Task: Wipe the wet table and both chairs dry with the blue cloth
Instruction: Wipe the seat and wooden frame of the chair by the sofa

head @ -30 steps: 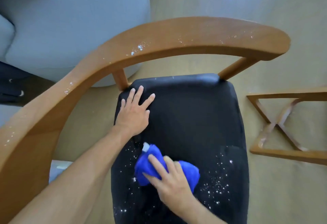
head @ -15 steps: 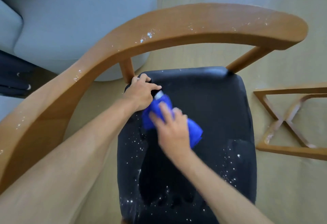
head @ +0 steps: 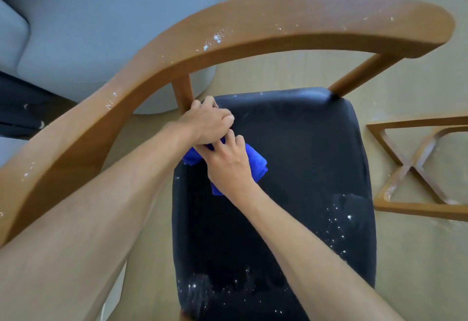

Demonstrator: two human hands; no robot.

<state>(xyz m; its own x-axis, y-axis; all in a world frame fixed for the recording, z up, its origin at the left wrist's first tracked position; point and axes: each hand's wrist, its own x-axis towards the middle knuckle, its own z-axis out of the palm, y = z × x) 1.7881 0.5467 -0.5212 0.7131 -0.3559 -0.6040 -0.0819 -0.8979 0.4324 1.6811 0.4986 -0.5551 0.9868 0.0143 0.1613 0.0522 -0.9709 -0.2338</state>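
Nearest the camera, water droplets (head: pixel 200 289) bead the front edge of the black padded seat (head: pixel 304 158), so the person's right hand (head: pixel 229 166), palm down with fingers loosely spread, presses the bunched blue cloth (head: pixel 257 162) onto its back-left part, probably to work that corner dry. The cloth's long axis runs diagonally, from the left edge toward the seat's middle. Farther back, the left hand (head: pixel 207 123) is curled shut at the rear corner beside the wooden post (head: pixel 182 95), perhaps bracing the chair or pinching cloth; beyond, the curved wooden backrest (head: pixel 253 32) is speckled wet.
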